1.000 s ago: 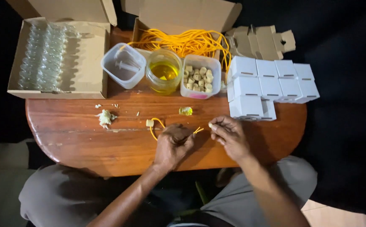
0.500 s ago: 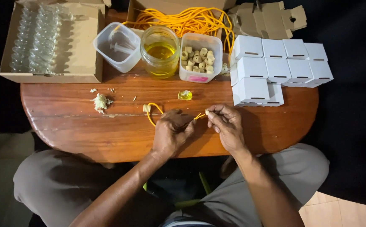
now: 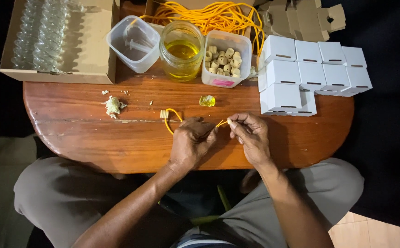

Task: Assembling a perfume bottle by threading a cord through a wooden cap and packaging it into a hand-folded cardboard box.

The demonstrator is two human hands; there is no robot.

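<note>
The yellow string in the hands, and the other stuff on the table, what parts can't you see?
Head view only:
- Yellow string: its middle is hidden inside the left hand; the end at the right hand is too small to make out.
- Box of glass bottles: cut off by the top edge.
- Yellow cord pile: cut off by the top edge.
- Small shiny bit: too small to tell.

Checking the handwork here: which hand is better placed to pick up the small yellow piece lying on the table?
Probably the right hand: the yellow piece lies just beyond its fingertips, which pinch only the cord's tip.
</note>
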